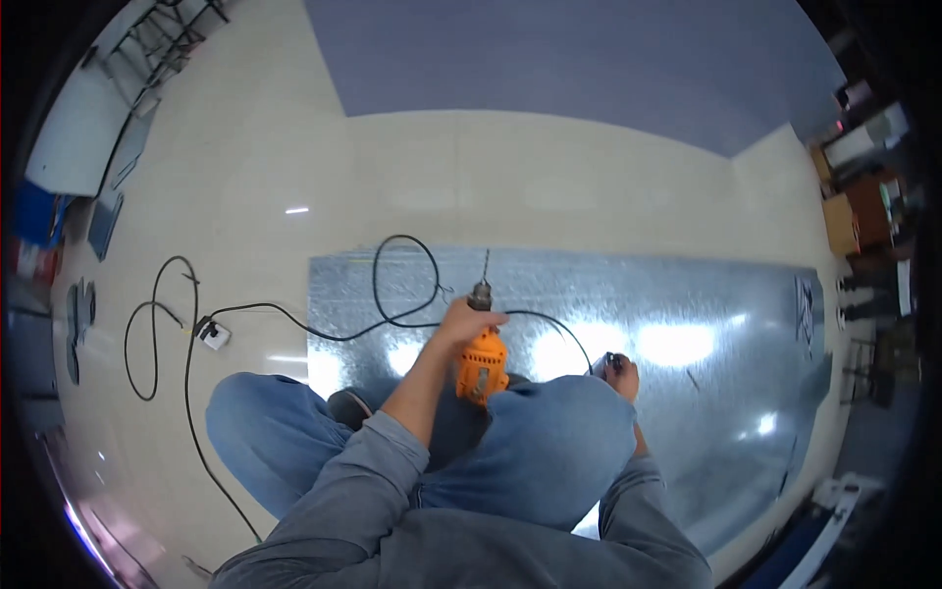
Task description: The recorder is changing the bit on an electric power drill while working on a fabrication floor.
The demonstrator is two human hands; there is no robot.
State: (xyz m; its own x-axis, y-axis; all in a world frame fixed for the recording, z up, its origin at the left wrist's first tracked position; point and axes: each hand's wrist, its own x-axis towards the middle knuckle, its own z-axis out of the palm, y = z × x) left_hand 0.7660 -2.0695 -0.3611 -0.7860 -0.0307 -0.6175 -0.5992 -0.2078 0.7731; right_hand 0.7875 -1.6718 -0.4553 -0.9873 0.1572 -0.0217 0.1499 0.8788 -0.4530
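My left hand (461, 327) is closed around the front of an orange power drill (481, 373), just behind its chuck (480, 296). A long thin drill bit (486, 265) points away from me. The drill is in front of my lap, over a shiny metal sheet (726, 412). Beyond my right knee, my right hand (625, 380) has its fingers closed on a small dark object (613, 361); its kind is unclear and my knee partly hides it. A black cable (549, 319) curves over the sheet toward that hand.
A looped black cord (343, 337) runs left to a white socket block (214, 336) on the pale tiled floor (245, 196). Dark footwear (80, 324) lies far left. A grey-blue panel (579, 69) is ahead. Chairs (162, 39) stand far left; boxes (841, 224) stand at right.
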